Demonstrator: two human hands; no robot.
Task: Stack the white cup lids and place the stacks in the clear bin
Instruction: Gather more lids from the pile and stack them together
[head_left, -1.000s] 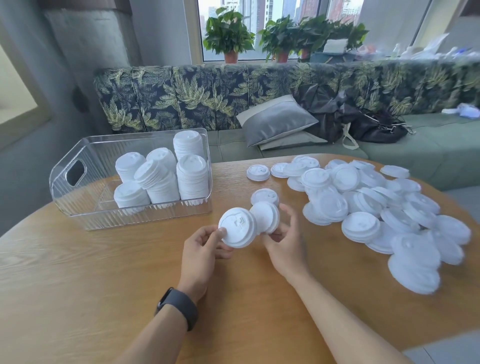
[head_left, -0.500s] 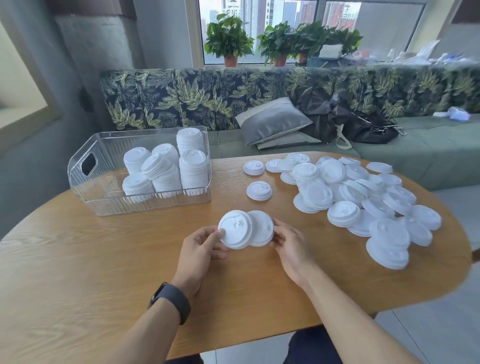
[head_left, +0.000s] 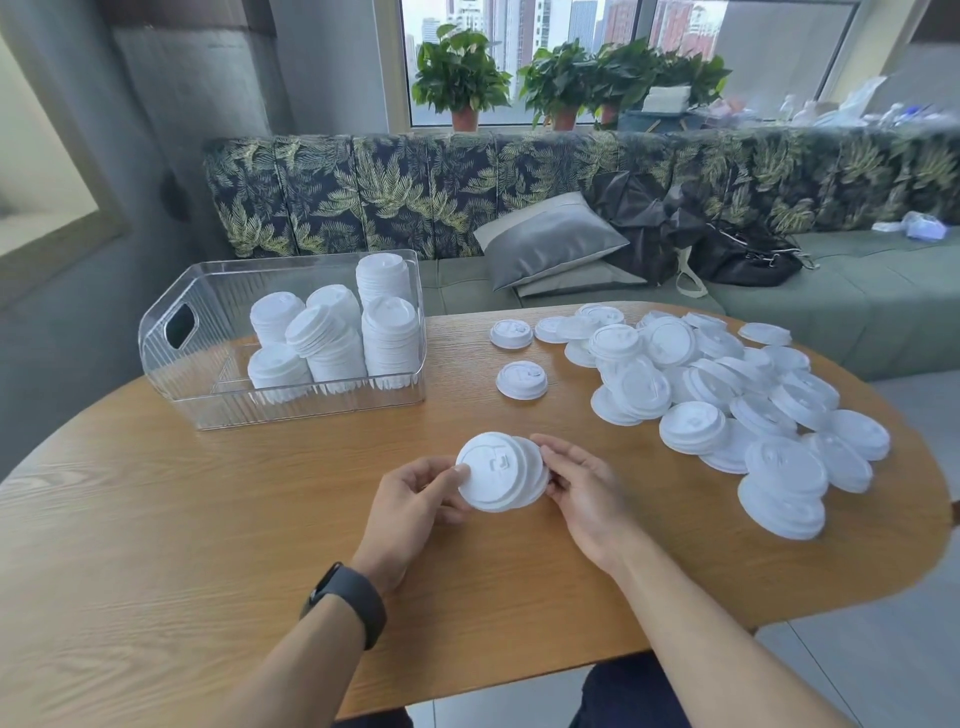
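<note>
Above the wooden table (head_left: 156, 545), a small stack of white cup lids (head_left: 498, 470) is held between both hands, the lids nearly nested. My left hand (head_left: 410, 499) grips its left edge with thumb and fingers. My right hand (head_left: 582, 488) holds the right edge, fingers curled behind it. A clear bin (head_left: 208, 291) at the back left holds several tall lid stacks (head_left: 389, 332). Loose lids (head_left: 727, 395) lie heaped on the right, and a single lid (head_left: 521, 379) sits apart beside the heap.
A leaf-patterned sofa (head_left: 415, 192) with a grey cushion (head_left: 550, 239) and black bags (head_left: 727, 244) runs behind the table. Potted plants (head_left: 462, 78) stand on the windowsill. The table's rounded right edge is close to the lid heap.
The two lids held apart have been brought together into one nearly nested stack between my hands. The view has pulled back and shifted, showing more of the table.
</note>
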